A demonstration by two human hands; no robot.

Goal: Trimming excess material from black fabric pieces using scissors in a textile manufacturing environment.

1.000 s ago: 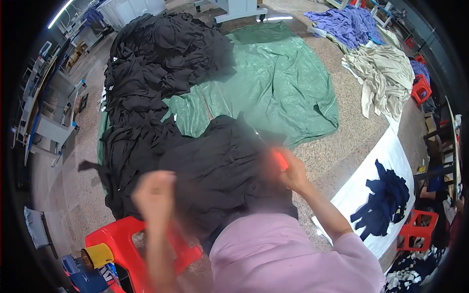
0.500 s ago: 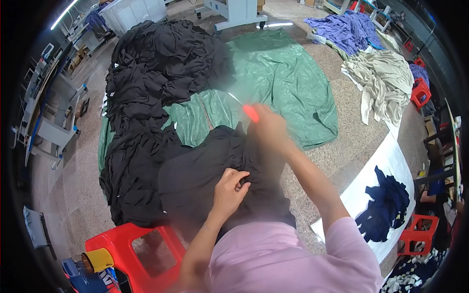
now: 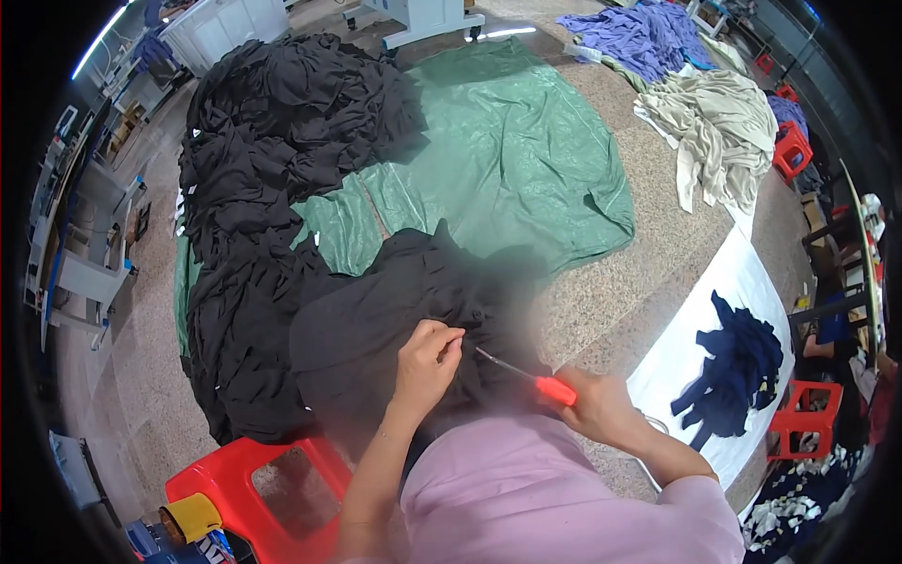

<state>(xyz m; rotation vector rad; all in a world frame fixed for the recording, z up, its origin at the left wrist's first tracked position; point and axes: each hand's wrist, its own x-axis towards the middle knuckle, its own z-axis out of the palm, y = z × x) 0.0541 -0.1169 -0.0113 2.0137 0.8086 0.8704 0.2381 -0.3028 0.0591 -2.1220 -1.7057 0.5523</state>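
In my right hand (image 3: 601, 406) is a red-handled tool (image 3: 556, 390) with a thin metal shaft, its kind not clear. The shaft's tip points left, close to the fingertips of my left hand (image 3: 427, 367) but apart from them. Thumb and forefinger of that left hand are pinched together over a black garment (image 3: 348, 315); whatever lies between them is too small to make out. The garment spreads across my front, blurred along its right side, and runs into more black cloth on the left.
A large heap of black garments (image 3: 301, 99) lies on a green plastic sheet (image 3: 526, 160). A red stool (image 3: 221, 470) stands at lower left with a yellow roll (image 3: 193, 517). Navy cloth (image 3: 733, 367) rests on a white sheet (image 3: 672, 381) at right; beige cloth (image 3: 719, 127) lies beyond.
My right hand has swung down and toward me with the red-handled tool, from above the green sheet to beside the garment. My left hand stays pinched, almost in place. The view has shifted slightly.
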